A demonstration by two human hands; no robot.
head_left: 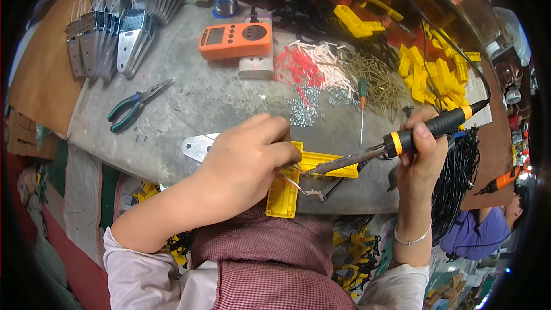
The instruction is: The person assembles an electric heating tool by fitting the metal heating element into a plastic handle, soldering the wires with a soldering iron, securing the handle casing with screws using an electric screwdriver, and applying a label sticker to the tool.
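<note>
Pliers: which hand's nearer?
Left. The left hand is to the right of the pliers, slightly nearer the wearer; the right hand is much farther right, gripping the soldering iron.

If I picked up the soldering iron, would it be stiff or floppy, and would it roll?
The soldering iron looks stiff, with a straight metal shaft. Its black cord is probably bendy, since it curves. Its rounded handle might roll if set down.

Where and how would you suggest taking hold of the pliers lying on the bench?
I'd suggest gripping the pliers around both teal-and-black handles, coming from the near left. They seem to lie flat, the handles spread toward that side, while the narrow jaws point right and away from the person.
</note>
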